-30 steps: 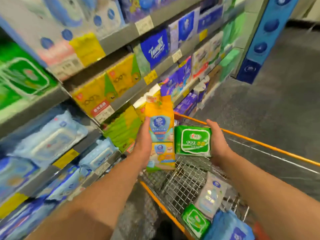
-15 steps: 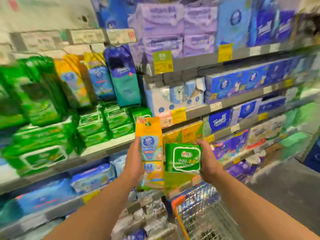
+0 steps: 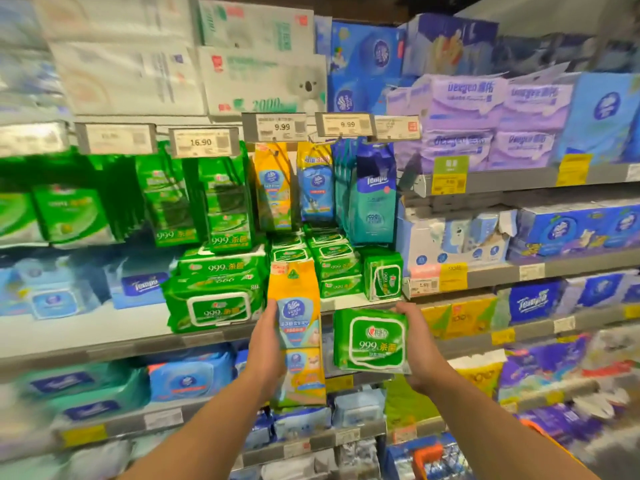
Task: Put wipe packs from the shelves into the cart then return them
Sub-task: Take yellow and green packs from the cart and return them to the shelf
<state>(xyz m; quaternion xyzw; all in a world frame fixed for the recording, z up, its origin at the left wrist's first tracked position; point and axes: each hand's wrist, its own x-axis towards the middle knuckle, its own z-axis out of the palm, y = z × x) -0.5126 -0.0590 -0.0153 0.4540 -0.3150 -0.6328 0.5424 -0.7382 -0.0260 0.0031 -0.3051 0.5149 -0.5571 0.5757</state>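
Two packs are held up in front of the shelf (image 3: pixel 104 327): the tall orange pack (image 3: pixel 299 327) is gripped by the left hand (image 3: pixel 265 348), the green pack (image 3: pixel 372 339) by the right hand (image 3: pixel 417 341). Probably they could get returned to the wrong spots, since similar green stacks (image 3: pixel 214 292) are crowded there.

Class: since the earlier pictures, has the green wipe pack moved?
Yes. The green wipe pack, earlier over the cart, is now up by the shelf edge, in the right hand.

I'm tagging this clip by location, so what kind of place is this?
Most likely a supermarket aisle for tissues and wipes: price tags line the shelf edges, and the left hand holds a yellow wipe pack while the right hand holds a green wipe pack.
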